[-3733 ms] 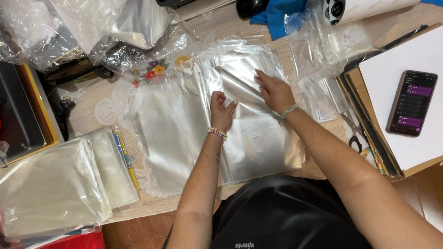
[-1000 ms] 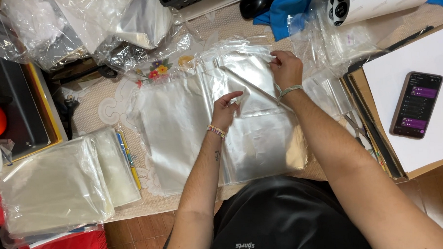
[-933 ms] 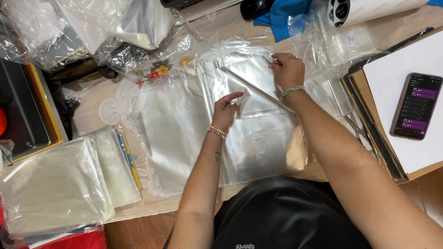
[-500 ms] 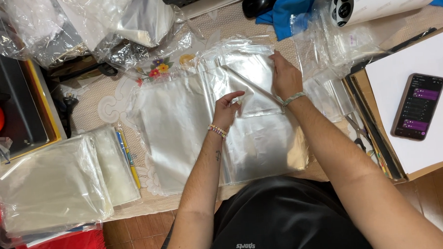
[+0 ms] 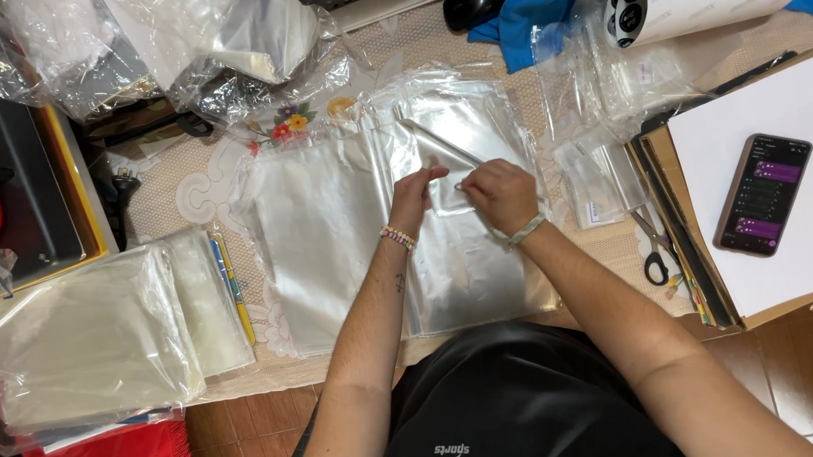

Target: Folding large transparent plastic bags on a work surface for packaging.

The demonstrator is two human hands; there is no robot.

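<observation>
My left hand (image 5: 412, 194) and right hand (image 5: 503, 194) meet over the clear plastic bag (image 5: 464, 208) that lies flat on the table (image 5: 198, 186) straight in front of me. The fingers of both hands are pressed together in a pinch on the bag's folded top flap (image 5: 440, 148), which runs as a slanted crease up and away to my left; my left fingers (image 5: 430, 174) nip the film, and my right fingers (image 5: 463, 183) close on it just beside them.

As far as I can judge, the work is partway: a flat sheet of the same film (image 5: 312, 232) lies just to the left of my bag, and a stack of filmy bags (image 5: 86, 339) sits further left at the table's near edge. The bag under my hands is only half folded, its flap not yet flat.

Room is tight. Crumpled plastic wrap (image 5: 148, 48) crowds the far side, small packets (image 5: 603, 172) and scissors (image 5: 652, 251) lie just right of the bag, and beyond them a white sheet (image 5: 763, 108) carries a phone (image 5: 764, 193). The bag's near edge reaches the table's rim, close against my body. The freest space is the film to my left.
</observation>
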